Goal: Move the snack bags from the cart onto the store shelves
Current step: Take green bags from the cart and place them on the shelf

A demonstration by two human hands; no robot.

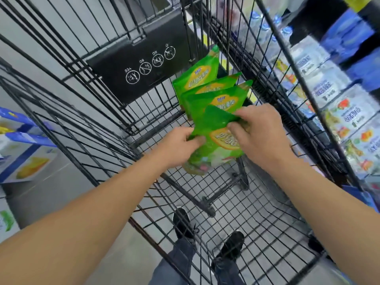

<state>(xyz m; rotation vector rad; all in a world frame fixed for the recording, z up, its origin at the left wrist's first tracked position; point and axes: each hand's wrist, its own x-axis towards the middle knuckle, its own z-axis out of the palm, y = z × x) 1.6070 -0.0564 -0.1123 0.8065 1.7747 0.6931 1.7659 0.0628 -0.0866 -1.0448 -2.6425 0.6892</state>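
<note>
I see a glossy green plastic snack bag (213,140) pinched at its left edge by my left hand (178,145), my right hand (259,135) clamped on its top right. Three matching green bags (202,87) stand beyond my fingertips against the black wire cart (257,212), open mesh floor below.

Black wire cart (236,202) with a grid floor, open at the top. Green snack bags (205,87) standing on end at its far right corner, leaning one against another. Shelves (339,112) just beside, on the right, stacked with white and blue packets (320,87).
</note>
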